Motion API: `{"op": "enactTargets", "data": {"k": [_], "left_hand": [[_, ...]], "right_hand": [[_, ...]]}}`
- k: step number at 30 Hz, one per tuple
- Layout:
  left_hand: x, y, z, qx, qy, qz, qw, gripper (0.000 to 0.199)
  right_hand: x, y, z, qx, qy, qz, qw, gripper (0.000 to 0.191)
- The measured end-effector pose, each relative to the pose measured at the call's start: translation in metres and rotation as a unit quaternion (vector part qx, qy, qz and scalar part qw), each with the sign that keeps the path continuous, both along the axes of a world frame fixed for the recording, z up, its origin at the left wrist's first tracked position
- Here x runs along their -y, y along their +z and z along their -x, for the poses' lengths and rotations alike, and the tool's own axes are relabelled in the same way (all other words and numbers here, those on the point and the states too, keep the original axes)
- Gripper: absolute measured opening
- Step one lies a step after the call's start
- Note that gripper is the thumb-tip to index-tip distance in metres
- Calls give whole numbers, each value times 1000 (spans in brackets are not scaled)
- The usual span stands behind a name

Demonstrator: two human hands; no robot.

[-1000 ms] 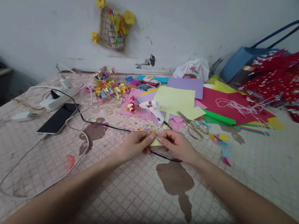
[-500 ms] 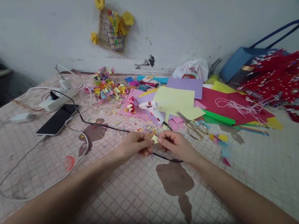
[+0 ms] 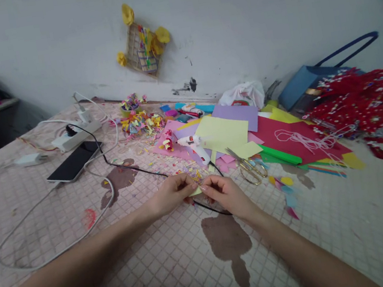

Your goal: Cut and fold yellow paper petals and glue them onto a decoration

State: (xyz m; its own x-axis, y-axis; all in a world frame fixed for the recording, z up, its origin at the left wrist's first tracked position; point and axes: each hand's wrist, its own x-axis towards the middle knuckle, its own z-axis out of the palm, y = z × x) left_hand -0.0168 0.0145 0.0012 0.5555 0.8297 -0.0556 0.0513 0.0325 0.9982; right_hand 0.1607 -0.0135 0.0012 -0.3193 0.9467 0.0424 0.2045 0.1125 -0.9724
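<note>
Between the fingertips of both hands is a small pale yellow paper piece (image 3: 195, 192). My left hand (image 3: 173, 193) pinches its left side, and my right hand (image 3: 225, 193) pinches it from the right, the fingers of the two hands almost touching. A black cord (image 3: 212, 208) runs beneath the hands. Just beyond them lie tiny paper scraps and a white glue gun (image 3: 198, 149). Gold-handled scissors (image 3: 253, 171) rest to the right of my right hand, by a pale yellow sheet (image 3: 224, 131).
A phone (image 3: 75, 162) and a white power strip (image 3: 76, 136) with looping cables are at the left. Colored paper sheets, a green roll (image 3: 280, 154) and white string (image 3: 300, 141) lie right. Red beaded decorations (image 3: 359, 100) and a blue bag (image 3: 304, 84) stand farther right.
The view has tilted slightly, so the scene sits a little lower. Both hands still hold the yellow paper, which now appears flatter and turned between the fingers.
</note>
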Motion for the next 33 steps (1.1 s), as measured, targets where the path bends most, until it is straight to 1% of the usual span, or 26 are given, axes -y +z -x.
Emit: {"op": "enactTargets", "data": {"k": [3,6,9,11,13,16,20,22,25,28,33], "left_hand": [[-1,-1,-1,-1,-9,30,1000,35],[-1,0,-3,2,5,24,1000,35],[0,1,-4,10,25,18,999,35],[1,1,-4,18,26,29,999,36],[2,0,-3,18,22,44,999,37],[3,-2,-2,7,4,59,998,35],[3,-4,-1,5,-18,51,999,31],[4,-5,-2,23,-13,52,998,31],[4,-5,-3,49,0,77,996,32],[4,-5,-4,55,3,90,994,33],[4,-4,-5,57,36,56,996,34]], "right_hand": [[-1,-1,0,1,-30,-10,1000,24],[-2,-3,0,0,-54,-15,998,25],[-2,-4,0,-20,-41,-4,999,24],[-1,-4,1,-37,-26,5,999,23],[0,-3,3,-44,-28,11,999,23],[1,-2,4,-39,-55,9,998,23],[1,-4,4,-41,-71,3,997,22],[1,-5,5,-62,-60,10,996,20],[2,-7,6,-94,-44,27,994,19],[3,-6,8,-101,-55,37,993,20],[3,-3,9,-100,-64,44,992,20]]}}
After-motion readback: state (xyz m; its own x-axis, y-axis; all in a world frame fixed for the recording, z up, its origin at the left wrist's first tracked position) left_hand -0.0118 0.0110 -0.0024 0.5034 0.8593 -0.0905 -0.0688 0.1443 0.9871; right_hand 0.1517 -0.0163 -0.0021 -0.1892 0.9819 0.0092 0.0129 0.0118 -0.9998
